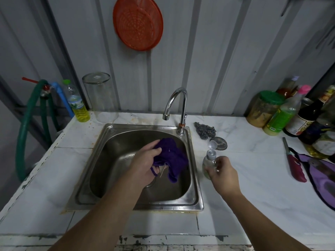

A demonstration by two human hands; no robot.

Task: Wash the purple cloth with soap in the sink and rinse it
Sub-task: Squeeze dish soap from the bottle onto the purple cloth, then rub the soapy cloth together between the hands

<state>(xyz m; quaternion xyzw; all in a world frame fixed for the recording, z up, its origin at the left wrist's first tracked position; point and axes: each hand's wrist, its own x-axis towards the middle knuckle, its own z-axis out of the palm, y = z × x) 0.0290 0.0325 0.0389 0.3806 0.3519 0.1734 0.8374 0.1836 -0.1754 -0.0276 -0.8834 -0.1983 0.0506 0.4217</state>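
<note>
Two bare hands are at work over a steel sink point(194, 178) set into a white tiled counter point(253, 187). The left hand point(145, 163) reaches into the basin with fingers curled around the purple cloth point(174, 156), gripping it by one bunched end — the rest of the cloth spills toward the basin's right wall, and a thin loop of it hangs below the palm. The right hand point(223, 173) is closed around a small clear soap bottle point(208, 162) that stands on the counter just beside the sink's right rim; the bottle's flip cap is open, its lid tilted up. A chrome faucet point(176, 104) arches over the back of the basin, and no water can be seen running from it. Just behind the bottle lie a round metal lid point(220, 143) and a grey scouring pad point(205, 131). Farther right, a red-handled lighter point(294, 163) lies on the counter near a piece of lilac fabric point(319, 174), with a cluster of sauce bottles point(299, 115) at the back corner. On the wall above hangs an orange plastic strainer point(137, 23).
</note>
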